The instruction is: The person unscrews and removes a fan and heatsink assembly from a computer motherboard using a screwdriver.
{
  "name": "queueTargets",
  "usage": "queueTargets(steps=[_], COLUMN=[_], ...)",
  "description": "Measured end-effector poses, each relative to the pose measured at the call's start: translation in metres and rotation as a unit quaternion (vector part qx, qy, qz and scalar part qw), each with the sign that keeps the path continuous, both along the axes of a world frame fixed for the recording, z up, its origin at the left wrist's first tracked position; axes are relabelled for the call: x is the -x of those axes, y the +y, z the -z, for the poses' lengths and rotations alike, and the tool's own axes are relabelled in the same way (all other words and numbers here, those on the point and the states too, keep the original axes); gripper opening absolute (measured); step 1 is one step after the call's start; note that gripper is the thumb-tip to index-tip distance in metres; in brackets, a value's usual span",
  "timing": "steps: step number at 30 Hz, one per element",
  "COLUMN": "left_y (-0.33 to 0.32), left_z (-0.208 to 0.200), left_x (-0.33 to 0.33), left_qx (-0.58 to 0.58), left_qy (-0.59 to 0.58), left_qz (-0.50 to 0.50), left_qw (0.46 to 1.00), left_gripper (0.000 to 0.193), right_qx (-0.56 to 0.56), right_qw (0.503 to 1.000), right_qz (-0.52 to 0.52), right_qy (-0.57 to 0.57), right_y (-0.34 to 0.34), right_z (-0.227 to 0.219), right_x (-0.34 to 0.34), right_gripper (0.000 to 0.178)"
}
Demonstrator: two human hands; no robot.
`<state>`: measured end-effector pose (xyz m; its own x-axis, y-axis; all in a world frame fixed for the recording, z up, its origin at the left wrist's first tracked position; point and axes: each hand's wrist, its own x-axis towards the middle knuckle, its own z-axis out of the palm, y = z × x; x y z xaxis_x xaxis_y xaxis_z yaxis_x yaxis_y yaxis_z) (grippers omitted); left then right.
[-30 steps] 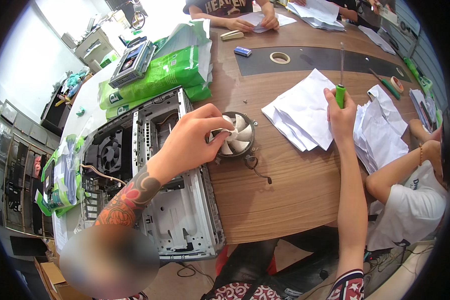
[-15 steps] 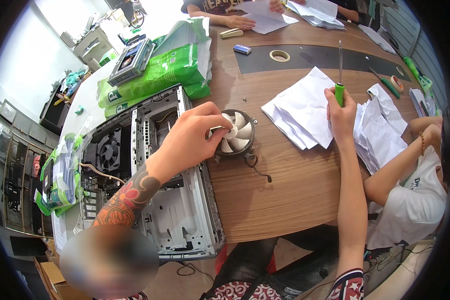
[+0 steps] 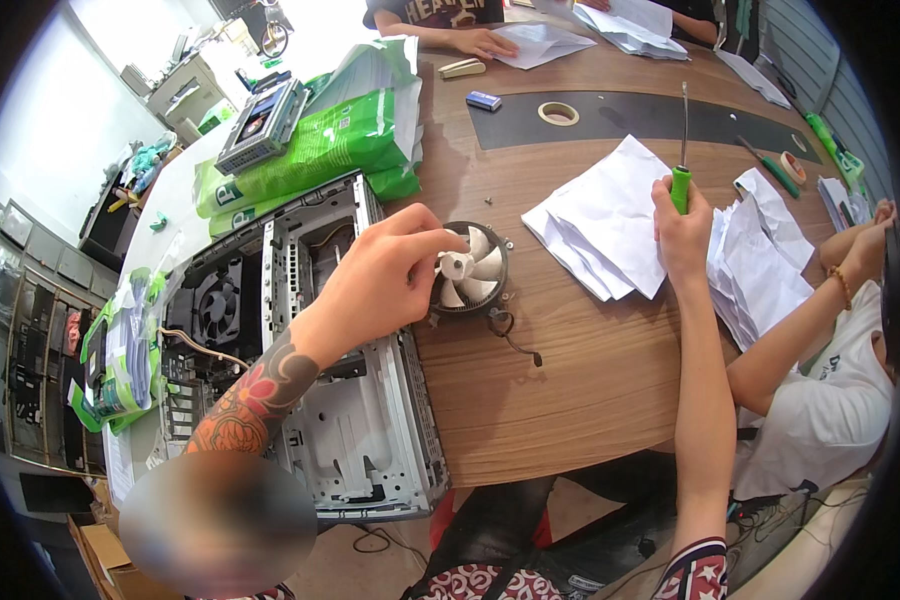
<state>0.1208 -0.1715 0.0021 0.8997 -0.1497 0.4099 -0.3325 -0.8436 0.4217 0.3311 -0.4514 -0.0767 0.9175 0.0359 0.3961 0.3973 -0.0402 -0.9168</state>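
Note:
A round CPU cooler fan [image 3: 480,283] with pale blades lies on the wooden table, its short dark cable trailing toward me. My left hand [image 3: 370,265], on a tattooed forearm, reaches over the computer case [image 3: 370,430] to the fan. Its fingers are bent, with the forefinger on the fan beside the hub and the thumb at the near left rim, partly hidden. Upright in my right hand [image 3: 684,235] is a screwdriver [image 3: 680,190] with a green handle, its fingers wrapped round it and the shaft pointing away from the fan. The case lies open on its side.
Folded white papers [image 3: 600,220] lie between fan and right hand. A small screw [image 3: 489,199] lies beyond the fan. Green packages [image 3: 310,150] carry a metal drive [image 3: 262,125]. A tape roll [image 3: 559,113] and stapler [image 3: 461,68] are farther back. Co-workers sit across and at right.
My left fingers have drawn back slightly to the left, uncovering the fan's hub. The screwdriver has barely shifted. Across the table, a co-worker's paper has moved, and the co-worker at right has raised a hand.

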Motion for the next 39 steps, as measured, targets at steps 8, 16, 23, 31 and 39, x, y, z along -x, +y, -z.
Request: queueTargets(steps=[8, 16, 23, 31, 39], left_y=[-0.002, 0.000, -0.002, 0.001, 0.001], left_z=[-0.001, -0.001, -0.001, -0.001, -0.001], left_x=[0.003, 0.005, 0.005, 0.005, 0.006], left_qx=[-0.019, -0.050, -0.028, -0.045, -0.129], left_qy=[0.004, 0.009, -0.008, 0.000, -0.049], left_qz=[-0.025, -0.061, -0.071, -0.064, -0.098], left_qw=[0.999, 0.997, 0.997, 0.997, 0.986], left_gripper=[0.037, 0.026, 0.030, 0.041, 0.016], right_qx=[-0.021, -0.016, -0.016, -0.009, -0.019], right_qw=[1.000, 1.000, 1.000, 1.000, 1.000], right_qz=[0.001, 0.007, 0.009, 0.000, -0.004], right_qy=[0.017, 0.020, 0.021, 0.009, 0.016], right_y=[-0.001, -0.002, -0.002, 0.000, 0.001], right_z=[0.000, 0.000, -0.001, -0.002, 0.000], right_x=[0.000, 0.000, 0.000, 0.001, 0.001], right_gripper=[0.016, 0.018, 0.017, 0.017, 0.017])
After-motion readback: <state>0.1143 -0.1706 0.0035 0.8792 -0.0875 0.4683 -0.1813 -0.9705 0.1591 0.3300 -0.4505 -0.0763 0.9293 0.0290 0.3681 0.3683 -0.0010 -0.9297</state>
